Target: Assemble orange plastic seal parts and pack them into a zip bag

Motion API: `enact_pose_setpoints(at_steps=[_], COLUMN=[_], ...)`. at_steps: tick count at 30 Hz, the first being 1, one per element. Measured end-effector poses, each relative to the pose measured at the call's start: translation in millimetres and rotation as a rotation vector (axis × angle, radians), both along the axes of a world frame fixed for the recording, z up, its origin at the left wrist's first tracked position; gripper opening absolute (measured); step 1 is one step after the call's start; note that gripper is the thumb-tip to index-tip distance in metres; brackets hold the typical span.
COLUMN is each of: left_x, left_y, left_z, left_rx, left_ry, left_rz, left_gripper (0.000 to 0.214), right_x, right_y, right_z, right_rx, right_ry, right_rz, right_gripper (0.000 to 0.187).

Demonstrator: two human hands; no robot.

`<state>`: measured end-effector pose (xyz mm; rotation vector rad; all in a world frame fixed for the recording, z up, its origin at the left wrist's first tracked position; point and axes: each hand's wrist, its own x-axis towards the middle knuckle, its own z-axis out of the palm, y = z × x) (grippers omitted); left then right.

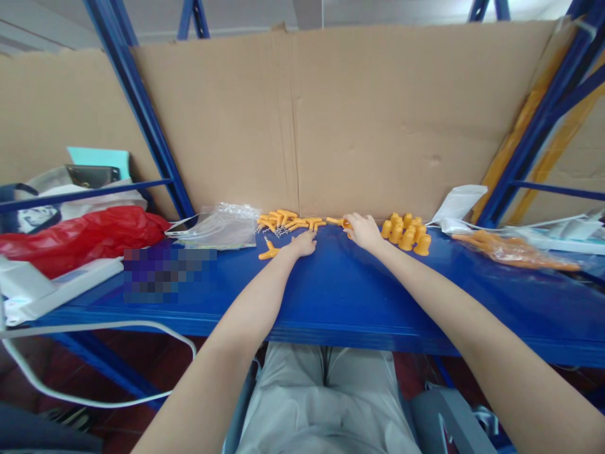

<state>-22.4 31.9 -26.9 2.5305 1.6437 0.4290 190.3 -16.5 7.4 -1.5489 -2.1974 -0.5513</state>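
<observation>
My right hand (363,231) is closed round a small yellow-orange plastic piece (347,223), mostly hidden by the fingers. Just left of that hand, a yellow stick-like part (334,221) lies at the back of the blue table. My left hand (304,243) rests low over the tabletop with its fingers loosely apart, and I see nothing in it. Behind it is a pile of yellow T-shaped handles (282,218) with small metal chains. One separate T-shaped handle (269,251) lies left of my left wrist. Several yellow cups (407,232) stand grouped right of my right hand.
A blue metal table (340,296) has a cardboard wall (378,113) behind it. Clear plastic bags (220,227) and a red bag (85,236) lie at left. At right are a white packet (460,205) and a bag of yellow parts (515,250). A white cable (118,326) loops at front left.
</observation>
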Motion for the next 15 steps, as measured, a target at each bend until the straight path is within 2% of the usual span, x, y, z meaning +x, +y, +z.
enact_pose_setpoints(at_steps=[3, 6, 11, 15], left_x=[1.3, 2.5, 4.4, 7.3], left_y=[-0.6, -2.4, -8.1, -12.8], left_z=[1.0, 2.0, 4.0, 6.1], left_rx=[0.013, 0.066, 0.189, 0.219], left_ry=[0.002, 0.009, -0.003, -0.032], left_rz=[0.002, -0.005, -0.071, -0.096], left_gripper=[0.039, 0.031, 0.018, 0.012], right_x=[-17.9, -31.0, -33.3, -24.2], right_y=[-4.1, -5.0, -5.0, -3.7], right_z=[1.1, -1.2, -10.1, -19.9], right_rx=[-0.036, -0.06, -0.083, -0.034], right_ry=[-0.247, -0.351, -0.31, -0.201], right_rz=[-0.055, -0.061, -0.073, -0.031], right_gripper=[0.029, 0.034, 0.038, 0.043])
